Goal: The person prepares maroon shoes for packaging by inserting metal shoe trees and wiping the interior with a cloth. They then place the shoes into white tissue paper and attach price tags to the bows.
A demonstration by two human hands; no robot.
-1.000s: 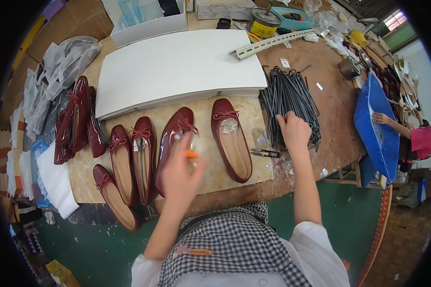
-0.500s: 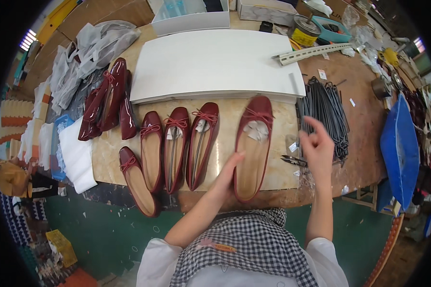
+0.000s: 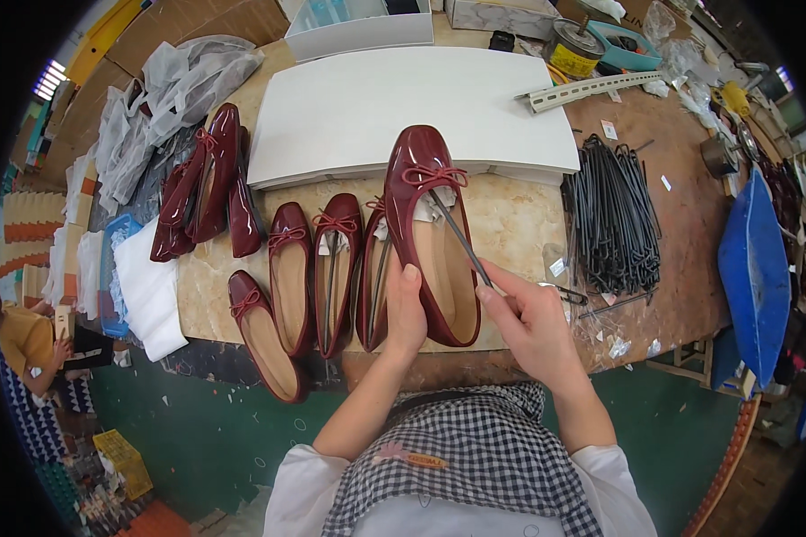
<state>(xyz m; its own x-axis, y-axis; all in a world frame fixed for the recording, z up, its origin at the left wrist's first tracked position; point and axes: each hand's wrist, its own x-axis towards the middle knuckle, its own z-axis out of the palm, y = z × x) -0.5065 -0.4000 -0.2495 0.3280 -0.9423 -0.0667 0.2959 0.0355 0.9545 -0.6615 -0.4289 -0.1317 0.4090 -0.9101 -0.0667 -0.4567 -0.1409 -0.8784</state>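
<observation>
My left hand (image 3: 405,315) grips a dark red patent ballet flat (image 3: 419,148) by its left side, toe pointing away, lifted above the table. Pinched in my right hand (image 3: 537,327) is a thin dark rod (image 3: 459,233), its far end at the crumpled white paper (image 3: 430,208) in the shoe's toe. To the left lie matching flats: one partly hidden behind the held shoe, another flat (image 3: 338,215) with paper and a rod in it, a flat (image 3: 289,222) with a bare insole, and a lower flat (image 3: 244,291) at the table's front edge. More flats (image 3: 210,179) stand stacked beyond.
A stack of white sheets (image 3: 403,98) covers the table's middle back. Many dark rods (image 3: 611,215) lie heaped at right, with small black snips (image 3: 569,294) near them. A slotted strip (image 3: 591,89), a can (image 3: 573,49) and a blue bag (image 3: 750,277) are further right. Another person (image 3: 31,345) is at far left.
The held shoe has risen and shifted left, now overlapping the nearest shoe of the row. My right hand has come from beside the heap to the shoe, now holding a rod.
</observation>
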